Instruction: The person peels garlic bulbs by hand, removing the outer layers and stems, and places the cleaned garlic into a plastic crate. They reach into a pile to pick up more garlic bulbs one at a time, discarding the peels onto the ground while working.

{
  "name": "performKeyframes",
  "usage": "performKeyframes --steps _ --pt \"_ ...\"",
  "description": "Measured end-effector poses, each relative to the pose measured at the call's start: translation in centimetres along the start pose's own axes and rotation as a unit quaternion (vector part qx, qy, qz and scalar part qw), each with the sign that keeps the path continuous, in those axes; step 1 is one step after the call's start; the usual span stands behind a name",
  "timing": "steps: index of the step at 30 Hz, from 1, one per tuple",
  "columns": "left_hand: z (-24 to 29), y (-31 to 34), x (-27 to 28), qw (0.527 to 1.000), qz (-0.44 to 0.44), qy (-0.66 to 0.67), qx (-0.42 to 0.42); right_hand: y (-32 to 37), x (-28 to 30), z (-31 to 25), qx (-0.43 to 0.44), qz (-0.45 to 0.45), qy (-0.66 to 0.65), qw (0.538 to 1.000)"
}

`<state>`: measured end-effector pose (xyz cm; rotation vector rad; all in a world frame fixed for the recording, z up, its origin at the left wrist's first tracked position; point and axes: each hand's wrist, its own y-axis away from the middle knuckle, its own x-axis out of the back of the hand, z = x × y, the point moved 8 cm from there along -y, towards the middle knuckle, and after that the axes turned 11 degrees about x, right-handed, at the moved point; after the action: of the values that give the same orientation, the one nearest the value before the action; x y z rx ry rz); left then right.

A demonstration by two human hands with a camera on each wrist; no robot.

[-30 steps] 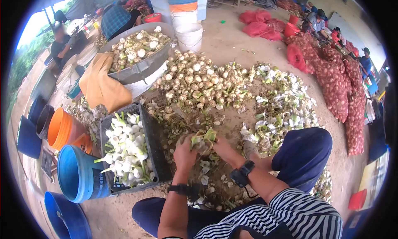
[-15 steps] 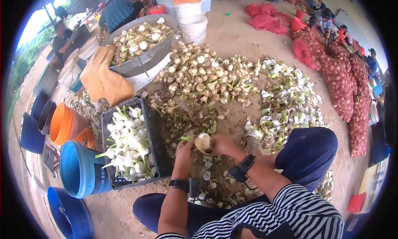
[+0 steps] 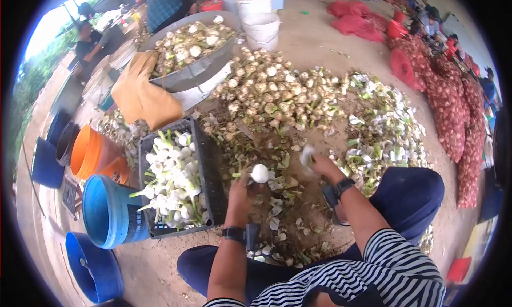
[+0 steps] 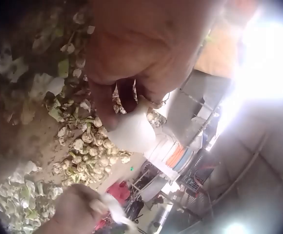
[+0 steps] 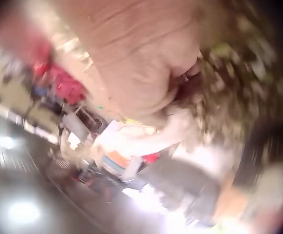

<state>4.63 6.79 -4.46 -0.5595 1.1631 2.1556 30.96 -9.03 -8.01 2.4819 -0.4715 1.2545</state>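
Observation:
A clean white garlic bulb (image 3: 260, 174) is held by its stem in my left hand (image 3: 241, 194), above the littered ground. In the left wrist view the fingers and thumb pinch it, with the round white end of the bulb (image 4: 134, 132) facing outward. Off to the right, my right hand (image 3: 324, 167) grips a strip of pale garlic skin (image 3: 307, 155), apart from the bulb. That strip, blurred, also sticks out from the fingers in the right wrist view. At my left stands a black crate (image 3: 212, 184) filled with peeled garlic bulbs (image 3: 173, 174).
Ahead lies a pile of unpeeled garlic (image 3: 277, 91), with a heap of skins (image 3: 384, 126) to its right. A grey tub (image 3: 194, 75) of garlic stands behind the crate. Blue buckets (image 3: 101, 211), an orange bucket (image 3: 88, 152) and red net sacks (image 3: 442, 104) flank the area.
The brownish outer skin has come off the bulb, which now shows white. My right hand has pulled away to the right with a strip of skin; the left still holds the bulb.

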Motion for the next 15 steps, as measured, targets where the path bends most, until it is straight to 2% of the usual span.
performKeyframes --steps 2,4,5,6,8,9,11,12,13,14,15 --pt "0.8 0.4 -0.2 1.000 -0.016 0.006 0.002 1.9 -1.2 -0.1 -0.046 -0.077 0.148 0.985" --pt "4.4 0.6 1.9 0.991 0.036 -0.015 -0.129 1.6 -4.8 2.4 -0.031 -0.080 0.099 0.991" --pt "7.3 3.6 0.0 0.980 0.037 0.135 -0.140 1.3 -6.2 3.5 -0.031 -0.079 0.072 0.994" --pt "10.4 5.4 -0.7 0.962 0.078 0.131 -0.225 0.9 -7.0 3.6 -0.022 -0.080 0.062 0.995" --pt "11.6 5.8 1.1 0.957 0.095 0.162 -0.223 0.2 -7.8 3.0 -0.012 -0.079 0.048 0.996" --pt "10.3 4.4 0.6 0.976 0.012 0.103 -0.191 -0.4 -7.3 2.3 -0.013 -0.058 0.030 0.998" --pt "6.4 1.7 0.1 0.980 -0.154 -0.013 -0.125 -2.6 -6.0 1.2 -0.014 -0.014 0.020 1.000" --pt "4.0 2.2 -2.4 0.968 -0.113 -0.215 -0.054 -4.1 -5.4 1.0 -0.013 0.008 0.025 1.000" --pt "1.1 3.2 -5.1 0.910 -0.068 -0.408 0.017 -5.7 -4.5 0.6 0.012 0.036 0.033 0.999" --pt "-2.0 3.5 -6.7 0.802 -0.093 -0.590 0.011 -7.4 -3.8 0.3 0.038 0.064 0.042 0.996" --pt "-5.3 4.0 -7.0 0.657 -0.115 -0.745 0.003 -9.0 -3.0 -0.2 0.057 0.079 0.075 0.992"
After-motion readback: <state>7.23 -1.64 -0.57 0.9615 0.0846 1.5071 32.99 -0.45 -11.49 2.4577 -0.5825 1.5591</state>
